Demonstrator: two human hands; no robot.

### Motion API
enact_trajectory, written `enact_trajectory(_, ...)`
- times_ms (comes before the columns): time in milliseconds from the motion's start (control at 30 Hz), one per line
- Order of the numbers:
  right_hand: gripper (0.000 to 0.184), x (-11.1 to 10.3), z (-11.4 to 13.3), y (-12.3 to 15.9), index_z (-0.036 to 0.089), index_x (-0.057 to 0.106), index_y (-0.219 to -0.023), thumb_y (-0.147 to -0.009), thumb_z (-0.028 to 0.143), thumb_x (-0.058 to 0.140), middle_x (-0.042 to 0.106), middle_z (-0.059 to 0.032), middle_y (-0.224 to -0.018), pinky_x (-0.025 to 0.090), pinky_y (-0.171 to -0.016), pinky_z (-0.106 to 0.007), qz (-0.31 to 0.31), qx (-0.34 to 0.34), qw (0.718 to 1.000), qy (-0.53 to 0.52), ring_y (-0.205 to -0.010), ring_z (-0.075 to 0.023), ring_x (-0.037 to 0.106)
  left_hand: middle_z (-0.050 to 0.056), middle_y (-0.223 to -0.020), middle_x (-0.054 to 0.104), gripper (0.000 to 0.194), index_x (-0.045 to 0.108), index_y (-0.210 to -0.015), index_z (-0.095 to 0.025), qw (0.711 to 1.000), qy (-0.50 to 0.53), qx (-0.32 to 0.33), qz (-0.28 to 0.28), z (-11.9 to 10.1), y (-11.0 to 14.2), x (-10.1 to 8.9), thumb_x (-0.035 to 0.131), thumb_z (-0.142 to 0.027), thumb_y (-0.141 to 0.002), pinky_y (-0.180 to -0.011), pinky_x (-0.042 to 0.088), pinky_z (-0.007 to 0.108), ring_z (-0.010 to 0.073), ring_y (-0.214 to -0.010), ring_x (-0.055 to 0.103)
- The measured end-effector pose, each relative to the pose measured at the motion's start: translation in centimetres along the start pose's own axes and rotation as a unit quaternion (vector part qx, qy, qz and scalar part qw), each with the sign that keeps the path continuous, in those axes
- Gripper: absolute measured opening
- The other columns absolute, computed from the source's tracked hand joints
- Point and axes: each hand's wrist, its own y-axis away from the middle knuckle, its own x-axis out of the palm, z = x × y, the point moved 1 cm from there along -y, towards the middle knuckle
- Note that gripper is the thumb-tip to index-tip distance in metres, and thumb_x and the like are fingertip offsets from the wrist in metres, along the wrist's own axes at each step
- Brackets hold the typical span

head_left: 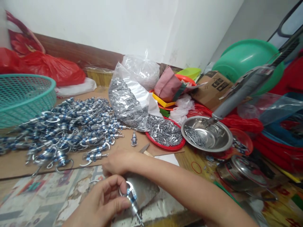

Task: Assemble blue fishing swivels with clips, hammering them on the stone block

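Brown card (14, 164) covers the far part of my table, and a sheet with faded pictures (47, 195) covers the near part. White wall (118, 22) stands behind.

On the card lies a big pile of clips (68, 129), shiny silver with blue bands and curved hooks. Beside it a clear bag (127, 101) spills small grey bits onto a red plate (165, 146). A round steel bowl (208, 134) holds thin nails. A teal basket (23, 94) with tiny holes sits far left, cut off at the edge.

My left hand (104, 201) pinches one clip (132, 197) between thumb and fingers, low in the middle, over a flat grey block (146, 189). My right hand (120, 162) is curled just above it, fingers bent under, so I cannot tell if it holds anything.

Things at the far right are blurry.
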Motion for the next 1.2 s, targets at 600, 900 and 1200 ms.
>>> enact_trajectory(600,0.025,0.7,-0.4,-0.3,0.012,0.068,-0.101,-0.076,0.013,0.066,0.066,0.0025,-0.076,0.041,-0.057,-0.013,-0.095,-0.068,0.984,-0.133,-0.066,-0.0073,0.058,-0.006,-0.059,0.050,0.021,0.051,-0.068,-0.019,0.999,0.033,-0.003,-0.036,-0.4,0.1,0.6,0.070,-0.027,-0.066,-0.049,0.032,0.022,0.0116,-0.056,0.043)
enact_trajectory(900,0.022,5.0,-10.6,13.4,0.011,0.061,-0.104,-0.094,0.018,0.042,0.061,-0.0130,-0.108,0.043,-0.087,-0.043,-0.411,0.348,0.840,-0.067,-0.099,-0.0214,0.057,-0.005,-0.061,0.053,0.022,0.051,-0.067,-0.019,0.998,0.066,-0.008,-0.010,-0.6,0.1,0.5,0.072,-0.023,-0.064,-0.050,0.034,0.022,0.0118,-0.058,0.044)
enact_trajectory(1200,0.020,8.9,-13.5,15.4,0.016,0.060,-0.104,-0.091,0.029,0.054,0.061,-0.0057,-0.107,0.049,-0.083,-0.040,-0.464,0.403,0.786,-0.071,-0.095,-0.0185,0.060,-0.005,-0.062,0.052,0.024,0.050,-0.068,-0.019,0.998,0.059,-0.009,-0.007,-0.6,0.1,0.4,0.073,-0.026,-0.066,-0.049,0.035,0.022,0.0115,-0.058,0.043)
